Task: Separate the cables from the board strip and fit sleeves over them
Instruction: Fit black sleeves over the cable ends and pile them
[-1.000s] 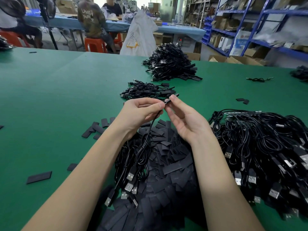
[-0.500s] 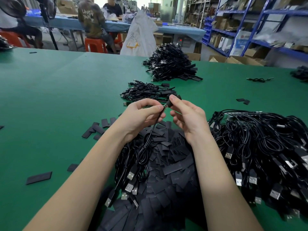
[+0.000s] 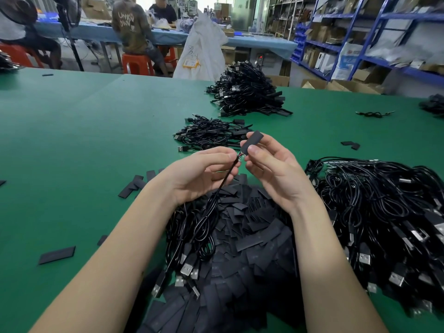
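Cable [image 3: 224, 181] end pinched in left hand [image 3: 201, 175] grip — right hand [image 3: 274, 174] grip holds flat black sleeve [image 3: 251, 142] just at its tip, above sleeve pile [image 3: 252, 236] on green bench [image 3: 84, 140].

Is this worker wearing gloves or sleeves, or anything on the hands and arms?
No. The left hand and right hand are bare, with no gloves, rings or watch visible. Both forearms are uncovered as far as the picture shows; no sleeve appears. The nails look short and unpainted.
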A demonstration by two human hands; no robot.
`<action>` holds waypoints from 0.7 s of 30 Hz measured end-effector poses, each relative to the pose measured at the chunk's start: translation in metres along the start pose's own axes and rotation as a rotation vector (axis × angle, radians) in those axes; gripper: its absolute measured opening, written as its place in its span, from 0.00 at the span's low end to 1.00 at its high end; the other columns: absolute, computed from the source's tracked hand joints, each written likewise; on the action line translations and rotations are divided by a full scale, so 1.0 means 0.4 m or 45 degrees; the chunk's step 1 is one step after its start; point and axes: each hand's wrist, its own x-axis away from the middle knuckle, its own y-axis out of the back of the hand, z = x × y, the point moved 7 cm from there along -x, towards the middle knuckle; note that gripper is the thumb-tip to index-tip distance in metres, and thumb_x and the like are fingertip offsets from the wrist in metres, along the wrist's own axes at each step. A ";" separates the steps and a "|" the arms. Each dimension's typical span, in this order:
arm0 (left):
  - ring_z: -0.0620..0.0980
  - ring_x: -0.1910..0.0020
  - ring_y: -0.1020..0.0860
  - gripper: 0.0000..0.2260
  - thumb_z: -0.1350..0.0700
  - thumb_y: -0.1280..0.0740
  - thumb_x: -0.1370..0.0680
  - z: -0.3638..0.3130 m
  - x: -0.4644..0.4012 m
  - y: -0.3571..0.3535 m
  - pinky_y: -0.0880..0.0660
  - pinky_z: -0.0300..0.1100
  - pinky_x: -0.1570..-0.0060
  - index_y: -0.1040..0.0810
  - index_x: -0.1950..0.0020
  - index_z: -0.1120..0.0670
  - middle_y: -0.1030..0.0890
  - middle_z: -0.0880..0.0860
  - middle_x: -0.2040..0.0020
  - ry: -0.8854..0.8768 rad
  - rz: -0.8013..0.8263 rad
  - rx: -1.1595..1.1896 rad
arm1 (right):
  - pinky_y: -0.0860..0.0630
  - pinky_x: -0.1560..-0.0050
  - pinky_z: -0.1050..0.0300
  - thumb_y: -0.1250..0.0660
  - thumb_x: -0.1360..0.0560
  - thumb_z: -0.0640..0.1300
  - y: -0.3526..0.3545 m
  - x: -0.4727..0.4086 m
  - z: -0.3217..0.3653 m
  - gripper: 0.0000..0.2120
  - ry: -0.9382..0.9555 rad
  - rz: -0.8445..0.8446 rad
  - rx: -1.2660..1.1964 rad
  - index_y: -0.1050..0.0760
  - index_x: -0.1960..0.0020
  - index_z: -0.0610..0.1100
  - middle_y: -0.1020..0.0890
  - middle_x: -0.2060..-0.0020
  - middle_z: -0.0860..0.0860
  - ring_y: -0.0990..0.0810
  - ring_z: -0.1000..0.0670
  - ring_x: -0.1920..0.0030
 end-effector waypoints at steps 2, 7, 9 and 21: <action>0.45 0.62 0.18 0.06 0.59 0.29 0.29 -0.001 0.001 0.000 0.19 0.36 0.59 0.20 0.52 0.53 0.16 0.52 0.59 -0.010 0.022 0.011 | 0.21 0.53 0.65 0.27 0.30 0.39 -0.001 0.000 0.000 0.12 -0.003 0.003 -0.011 0.15 0.47 0.48 0.14 0.53 0.51 0.18 0.56 0.57; 0.47 0.61 0.19 0.07 0.62 0.28 0.27 -0.023 0.004 0.001 0.21 0.37 0.56 0.22 0.51 0.55 0.17 0.54 0.59 -0.208 0.028 -0.177 | 0.21 0.55 0.66 0.25 0.33 0.39 0.014 -0.003 -0.001 0.13 -0.015 -0.104 -0.053 0.17 0.49 0.44 0.14 0.55 0.49 0.16 0.55 0.58; 0.49 0.61 0.21 0.06 0.65 0.28 0.24 -0.036 0.006 0.006 0.21 0.37 0.56 0.22 0.52 0.56 0.18 0.56 0.60 -0.298 -0.030 -0.326 | 0.20 0.55 0.65 0.25 0.33 0.40 0.019 -0.001 0.001 0.12 -0.023 -0.110 -0.054 0.17 0.49 0.44 0.14 0.55 0.49 0.16 0.54 0.58; 0.46 0.60 0.17 0.04 0.63 0.25 0.25 -0.069 0.019 -0.002 0.23 0.35 0.57 0.17 0.51 0.58 0.14 0.59 0.57 -0.612 -0.223 -0.791 | 0.20 0.57 0.66 0.22 0.36 0.41 0.053 -0.004 -0.014 0.12 -0.111 -0.314 -0.135 0.15 0.53 0.41 0.13 0.56 0.46 0.14 0.53 0.57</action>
